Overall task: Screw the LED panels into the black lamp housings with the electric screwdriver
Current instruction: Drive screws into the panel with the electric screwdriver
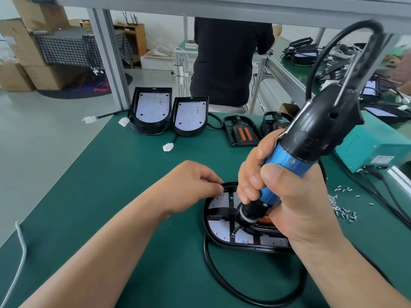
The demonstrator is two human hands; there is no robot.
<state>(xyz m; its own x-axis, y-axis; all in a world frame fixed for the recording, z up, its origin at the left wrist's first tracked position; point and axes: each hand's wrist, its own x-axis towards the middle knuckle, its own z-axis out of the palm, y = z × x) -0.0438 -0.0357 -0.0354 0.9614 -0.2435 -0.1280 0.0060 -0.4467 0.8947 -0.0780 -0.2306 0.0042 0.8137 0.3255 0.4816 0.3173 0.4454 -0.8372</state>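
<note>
LED panel (219,227) in black lamp housing (244,248), lower centre of the surface (133,174): right hand (289,207) grips the electric screwdriver (287,165), left hand (189,185) pinches the rim, fingers (214,187) curled; bit (233,233) should sit square to the panel

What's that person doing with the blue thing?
A person is putting a lamp together. Their right hand grips the electric screwdriver, its tip down inside the black lamp housing where the LED panel lies. Their left hand holds the housing's far rim. Loose screws lie to the right, and two more lamps sit at the back.
</note>
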